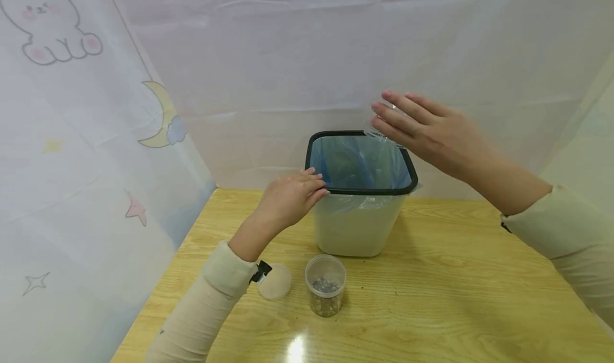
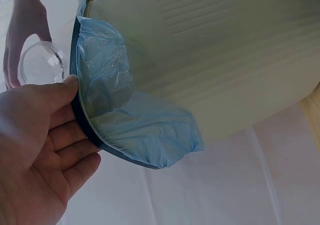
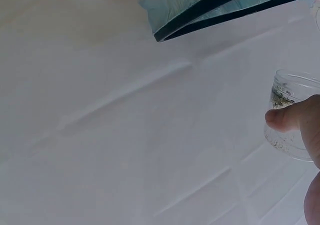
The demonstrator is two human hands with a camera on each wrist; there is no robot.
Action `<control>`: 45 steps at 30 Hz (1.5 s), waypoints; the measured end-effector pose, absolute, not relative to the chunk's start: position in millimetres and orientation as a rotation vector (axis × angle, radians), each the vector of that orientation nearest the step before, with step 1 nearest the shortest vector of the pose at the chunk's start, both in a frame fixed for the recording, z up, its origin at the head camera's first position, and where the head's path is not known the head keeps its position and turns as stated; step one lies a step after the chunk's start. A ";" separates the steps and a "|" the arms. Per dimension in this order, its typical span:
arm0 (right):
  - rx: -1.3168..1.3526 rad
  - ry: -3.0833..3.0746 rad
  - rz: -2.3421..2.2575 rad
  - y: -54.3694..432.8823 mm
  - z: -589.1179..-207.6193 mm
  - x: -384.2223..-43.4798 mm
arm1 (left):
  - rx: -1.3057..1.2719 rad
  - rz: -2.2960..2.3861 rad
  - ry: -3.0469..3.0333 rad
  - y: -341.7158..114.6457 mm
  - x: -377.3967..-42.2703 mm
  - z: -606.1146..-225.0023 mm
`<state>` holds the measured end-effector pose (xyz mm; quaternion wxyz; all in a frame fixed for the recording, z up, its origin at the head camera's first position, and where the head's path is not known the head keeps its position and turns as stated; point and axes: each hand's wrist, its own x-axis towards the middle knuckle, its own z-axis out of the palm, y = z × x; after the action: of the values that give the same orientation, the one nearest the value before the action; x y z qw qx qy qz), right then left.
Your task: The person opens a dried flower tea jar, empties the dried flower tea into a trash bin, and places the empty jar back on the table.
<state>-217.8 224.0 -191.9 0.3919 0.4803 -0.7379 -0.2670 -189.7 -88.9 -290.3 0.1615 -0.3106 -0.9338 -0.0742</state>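
Observation:
A pale trash bin [image 1: 357,227] with a black rim is lined with a bluish plastic bag [image 2: 145,130] folded over its edge. My left hand [image 1: 292,195] grips the rim at its near left corner, thumb on the outside. My right hand [image 1: 429,131], raised above the bin's right side, holds a clear plastic jar [image 3: 287,140] with dark and pale specks clinging inside. In the head view the fingers mostly hide that jar. Below my left hand, an uncapped clear jar [image 1: 326,285] stands upright, partly filled with dark grey bits.
A round whitish lid [image 1: 275,282] lies on the wooden table [image 1: 460,277], left of the standing jar and partly behind my left cuff. A few tiny crumbs dot the tabletop. Pale sheets [image 1: 268,59] with printed cartoon figures hang behind and to the left.

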 end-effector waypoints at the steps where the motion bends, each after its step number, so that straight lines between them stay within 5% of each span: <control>1: 1.217 -1.877 -0.700 224.4 -190.6 -217.3 | -0.883 -0.210 -2.670 -88.9 -189.5 -290.1; 45: 1.248 -2.015 -0.540 230.4 -211.6 -219.3 | -0.888 -0.209 -2.659 -89.0 -189.7 -291.9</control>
<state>-219.3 230.4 -211.6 0.3480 0.4815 -0.7770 -0.2083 -189.7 -89.0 -291.9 0.1645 -0.3116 -0.9330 -0.0733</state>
